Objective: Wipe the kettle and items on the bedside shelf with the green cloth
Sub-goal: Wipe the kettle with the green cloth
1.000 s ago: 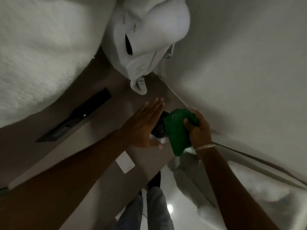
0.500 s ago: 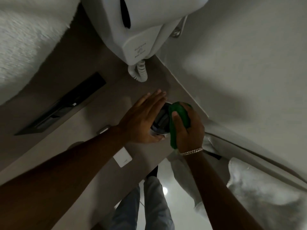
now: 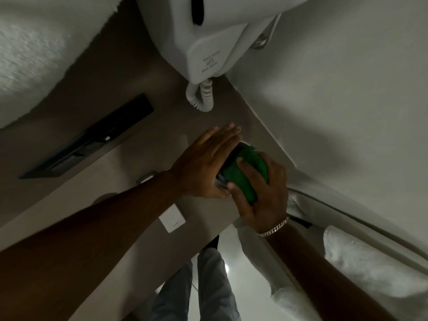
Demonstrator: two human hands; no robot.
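Note:
A dark kettle (image 3: 234,151) with a shiny rim sits between my hands, mostly hidden by them. My left hand (image 3: 203,167) lies against its left side, fingers straight and together, thumb curled under its near edge. The green cloth (image 3: 240,176) is bunched in my right hand (image 3: 266,198), which presses it onto the top and right side of the kettle. The two hands touch at the thumbs. The shelf under the kettle is covered.
A white wall-mounted unit (image 3: 208,42) with a coiled cord (image 3: 203,96) hangs just beyond the kettle. A black recessed slot (image 3: 92,140) and a white switch plate (image 3: 172,218) sit in the beige panel on the left. White bedding (image 3: 370,274) lies at the right.
My right hand has brought the cloth from beside the kettle onto it, closing against my left hand. The left hand has stayed on the kettle. The view has moved closer.

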